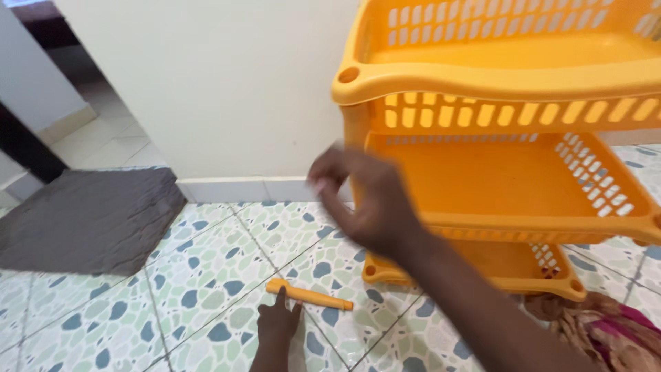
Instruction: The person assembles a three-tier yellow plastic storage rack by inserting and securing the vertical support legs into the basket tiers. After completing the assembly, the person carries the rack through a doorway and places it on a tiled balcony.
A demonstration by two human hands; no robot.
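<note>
My right hand [365,200] is raised in front of the left corner post of an orange plastic rack [496,83] with three tiers of slotted baskets. The hand is blurred, its fingers loosely curled, and I cannot tell if it touches the post. Low down, my left hand [277,322] rests on the tiled floor with one finger touching an orange plastic rod [310,295] that lies flat beside the rack's bottom tier.
A white wall [227,89] with a skirting board stands right behind the rack. A grey mat [82,220] lies on the patterned floor at the left by a doorway. Patterned cloth [606,331] is bunched at the lower right.
</note>
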